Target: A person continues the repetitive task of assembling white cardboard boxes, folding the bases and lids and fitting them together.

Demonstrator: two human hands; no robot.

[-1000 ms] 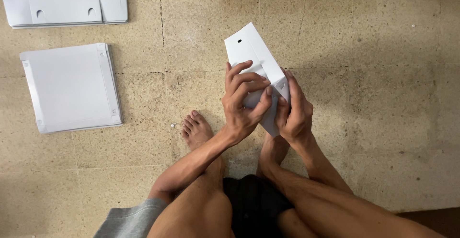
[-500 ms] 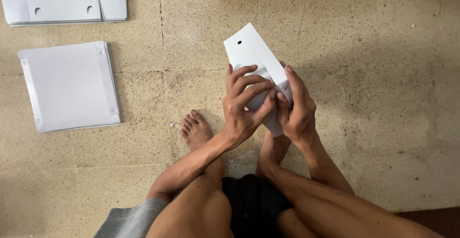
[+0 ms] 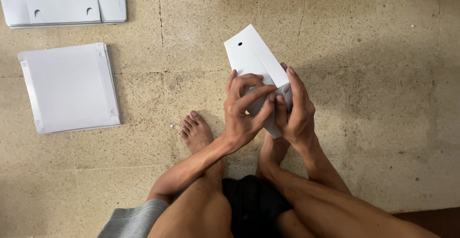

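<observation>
- My left hand (image 3: 244, 111) curls its fingers over the near end of a white folded cardboard box piece with a small round hole (image 3: 251, 58), fingertips pressing on its face.
- My right hand (image 3: 297, 111) clasps the same piece from its right edge, fingers laid flat along it.
- The cardboard is held in the air above my bare feet (image 3: 196, 132), tilted away from me over the speckled beige tiled floor (image 3: 383, 99).
- A flat white square cardboard panel (image 3: 69, 87) lies on the floor well to the left.
- A stack of white flat die-cut cardboard sheets (image 3: 62, 1) lies beyond it.
</observation>
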